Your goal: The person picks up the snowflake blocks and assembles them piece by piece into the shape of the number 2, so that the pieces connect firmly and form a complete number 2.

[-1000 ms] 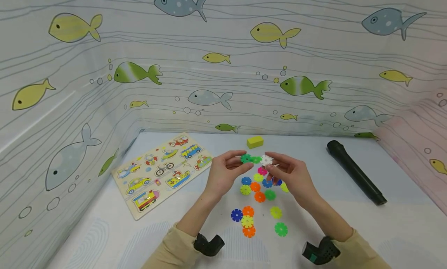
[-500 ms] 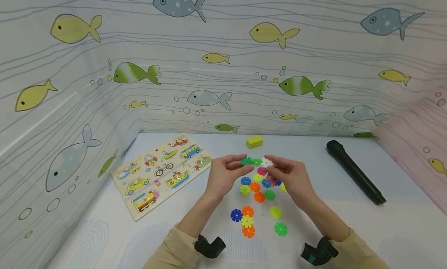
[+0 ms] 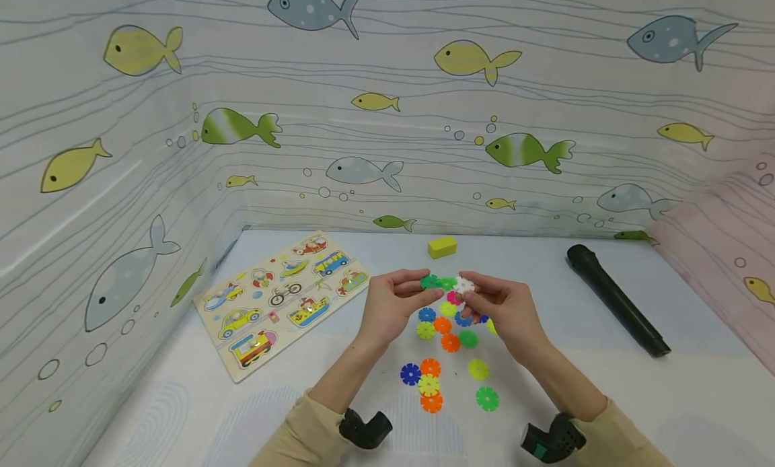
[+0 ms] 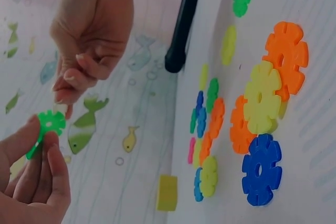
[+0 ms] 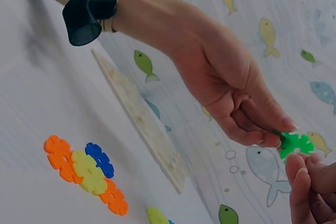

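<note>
Both hands are raised over the table with a short row of notched plastic snowflake discs between them. My left hand [image 3: 387, 309] pinches the green snowflake disc [image 3: 430, 281] at the left end between thumb and fingers. Beside it in the row is a second green disc [image 3: 448, 284]. At the right end, the white snowflake disc [image 3: 464, 285] is pinched by my right hand [image 3: 507, 312]. In the left wrist view a green disc [image 4: 51, 123] shows its notched edge, while the white one is mostly hidden by fingertips.
Loose discs lie below the hands, among them a dark blue one [image 3: 410, 373], a green one [image 3: 487, 398] and an orange one [image 3: 450, 342]. A vehicle puzzle board [image 3: 281, 305] lies left, a yellow block [image 3: 442, 247] behind, a black tube-shaped object [image 3: 617, 299] right.
Both hands have shifted slightly down and right with the row of discs, keeping their pinch. The loose discs have stayed where they were.
</note>
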### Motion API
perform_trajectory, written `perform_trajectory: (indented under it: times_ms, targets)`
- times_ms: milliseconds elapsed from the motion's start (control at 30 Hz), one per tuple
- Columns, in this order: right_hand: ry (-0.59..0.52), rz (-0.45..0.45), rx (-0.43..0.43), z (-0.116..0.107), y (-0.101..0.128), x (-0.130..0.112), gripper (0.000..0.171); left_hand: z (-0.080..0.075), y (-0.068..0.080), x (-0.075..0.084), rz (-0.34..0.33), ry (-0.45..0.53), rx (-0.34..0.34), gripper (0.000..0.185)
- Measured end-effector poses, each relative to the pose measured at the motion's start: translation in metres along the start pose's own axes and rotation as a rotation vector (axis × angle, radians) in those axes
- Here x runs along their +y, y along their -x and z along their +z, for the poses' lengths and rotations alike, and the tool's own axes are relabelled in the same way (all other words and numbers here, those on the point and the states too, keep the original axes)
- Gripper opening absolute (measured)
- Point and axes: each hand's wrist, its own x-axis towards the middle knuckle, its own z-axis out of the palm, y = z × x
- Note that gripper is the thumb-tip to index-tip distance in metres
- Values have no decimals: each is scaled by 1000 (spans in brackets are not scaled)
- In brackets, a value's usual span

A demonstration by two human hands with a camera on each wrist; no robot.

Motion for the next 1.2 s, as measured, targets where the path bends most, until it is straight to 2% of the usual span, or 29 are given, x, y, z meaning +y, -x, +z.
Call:
perform_trajectory:
  times_ms: [533,867,1100,1200]
  targets:
    - [-16,1,0,1,2,-2,38,0,-1,-1,-8,6,-28,36]
    - [18,3,-14,4,1,-1,43,-4,0,3,46,-49,-25,36]
    - [22,51,16,5,-1,0,45,-4,-2,2,0,-77,-78,40]
    - [11,60,15,5,-1,0,43,-3,-2,1,0,-96,-108,39]
